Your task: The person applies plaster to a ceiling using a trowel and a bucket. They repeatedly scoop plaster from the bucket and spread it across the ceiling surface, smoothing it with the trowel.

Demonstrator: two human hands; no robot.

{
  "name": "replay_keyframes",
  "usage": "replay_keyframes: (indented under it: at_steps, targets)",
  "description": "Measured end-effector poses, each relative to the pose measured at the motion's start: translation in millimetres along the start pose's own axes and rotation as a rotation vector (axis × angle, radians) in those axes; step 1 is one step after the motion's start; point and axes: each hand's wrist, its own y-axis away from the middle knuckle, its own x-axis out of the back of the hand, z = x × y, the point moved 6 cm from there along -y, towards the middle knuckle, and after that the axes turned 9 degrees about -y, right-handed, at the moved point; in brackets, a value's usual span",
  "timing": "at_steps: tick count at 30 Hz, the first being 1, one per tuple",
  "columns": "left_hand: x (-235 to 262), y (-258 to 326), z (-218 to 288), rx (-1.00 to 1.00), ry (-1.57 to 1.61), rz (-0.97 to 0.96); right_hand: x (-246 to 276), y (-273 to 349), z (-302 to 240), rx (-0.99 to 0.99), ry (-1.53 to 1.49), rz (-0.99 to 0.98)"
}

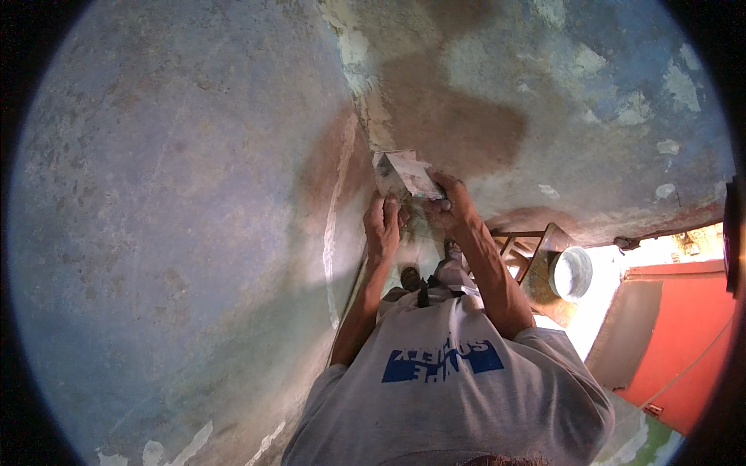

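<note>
Both arms are raised in front of me, close to a wall corner (371,116). My left hand (382,221) is closed on the lower end of a flat, pale putty knife (391,179) smeared with whitish filler. To its right, my right hand (452,205) grips a second wide putty knife (420,180), also coated in white and grey. The two blades meet or overlap between the hands, edges toward the corner. Fingers hide both handles, and how much filler lies on the blades is hard to make out.
A worn blue-grey wall (186,194) fills the left, with a white filler streak (332,233) down it. The right wall (536,93) has pale patches. A whitish bucket (571,274) rests by a wooden stand (542,260) at lower right, near an orange-red panel (684,334).
</note>
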Motion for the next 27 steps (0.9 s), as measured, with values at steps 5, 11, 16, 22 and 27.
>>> replay_keyframes:
  at_steps: [5, 11, 16, 22, 27]
  targets:
    - [10, -2, -5, 0.015, 0.080, 0.045, 27, -24, 10, 0.017, 0.042, 0.113]
    - [9, -7, -17, 0.045, 0.141, -0.081, 91, -44, -46, 0.296, 0.006, 0.121]
    - [20, -11, -16, 0.166, 0.170, -0.257, -10, 31, -100, 1.014, 1.153, -0.009]
    - [18, -13, 15, 0.226, 0.300, -0.441, -34, 58, -69, 1.228, 1.746, -0.228]
    - [16, -12, 20, 0.198, 0.245, -0.443, -10, 40, -67, 1.229, 1.960, -0.178]
